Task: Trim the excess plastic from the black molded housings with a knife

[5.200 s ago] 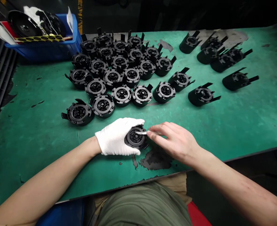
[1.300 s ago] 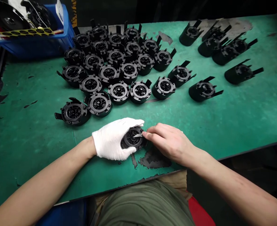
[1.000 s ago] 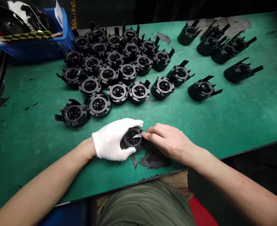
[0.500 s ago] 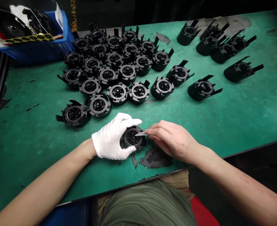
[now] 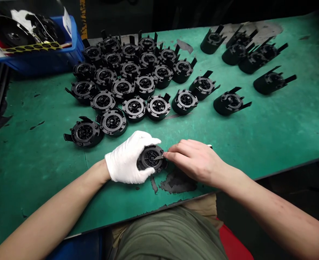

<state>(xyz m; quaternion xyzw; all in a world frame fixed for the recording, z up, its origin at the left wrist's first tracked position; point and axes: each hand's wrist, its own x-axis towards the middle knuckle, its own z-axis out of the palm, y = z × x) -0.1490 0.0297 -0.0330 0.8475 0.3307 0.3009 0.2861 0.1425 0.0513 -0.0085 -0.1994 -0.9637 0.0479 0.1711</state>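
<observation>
My left hand (image 5: 132, 159), in a white glove, is wrapped round a round black plastic housing (image 5: 147, 153) at the table's near side. The housing's ringed, ribbed face points up toward me. Bare and pinched closed, my right hand (image 5: 194, 160) holds a craft knife (image 5: 158, 157). Its narrow silvery blade reaches over the face of the housing, the tip close to the centre. Most of the knife's handle is hidden by the fingers; a pale end (image 5: 209, 146) shows behind the hand. Whether the blade touches the plastic I cannot tell.
Several similar black housings (image 5: 134, 106) stand in a cluster beyond my hands. More black housings with upright tabs (image 5: 228, 103) stand to the right. A blue bin (image 5: 48, 59) with mixed parts is at the back left. The green tabletop (image 5: 270, 133) has worn, peeled patches.
The knife has shifted slightly left and down, and my right hand has turned a little, so the handle's end now shows. My left hand still grips the housing. The view has shifted slightly.
</observation>
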